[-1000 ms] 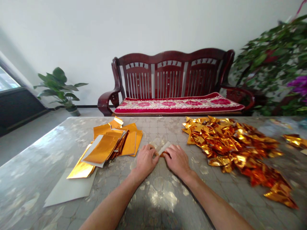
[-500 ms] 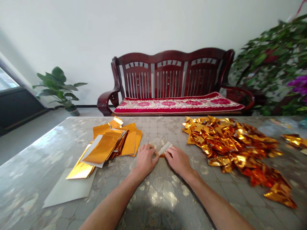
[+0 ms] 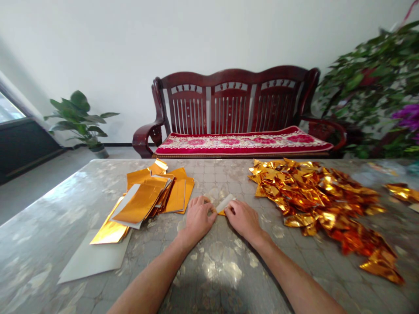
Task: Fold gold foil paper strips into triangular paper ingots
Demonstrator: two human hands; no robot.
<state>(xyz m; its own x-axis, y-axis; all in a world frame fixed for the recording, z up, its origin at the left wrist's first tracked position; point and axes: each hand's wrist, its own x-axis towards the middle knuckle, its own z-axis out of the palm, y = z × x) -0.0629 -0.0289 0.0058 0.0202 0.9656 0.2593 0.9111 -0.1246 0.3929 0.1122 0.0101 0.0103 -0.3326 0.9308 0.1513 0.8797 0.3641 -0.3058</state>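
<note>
Between my two hands, on the table point(image 3: 225, 279), lies a small partly folded sheet of gold foil paper point(image 3: 225, 203), its pale back mostly showing and a bit of gold at its lower edge. My left hand point(image 3: 201, 215) pinches its left end with curled fingers. At the right end, my right hand point(image 3: 242, 217) grips the paper with thumb and fingers. The fingertips hide both ends of the sheet. To the left is a loose stack of flat gold foil sheets point(image 3: 140, 203). Folded gold foil pieces point(image 3: 304, 192) form a heap on the right.
A pale sheet point(image 3: 98, 257) lies under the stack's near side. Clear plastic point(image 3: 381, 172) sits at the table's far right. Behind the table stands a dark wooden bench point(image 3: 229, 93) with a red floral cushion point(image 3: 242, 143). Potted plants point(image 3: 78, 117) flank the bench.
My right fingers have shifted very slightly on the paper, and its gold lower edge looks brighter. My left hand and the piles stay put.
</note>
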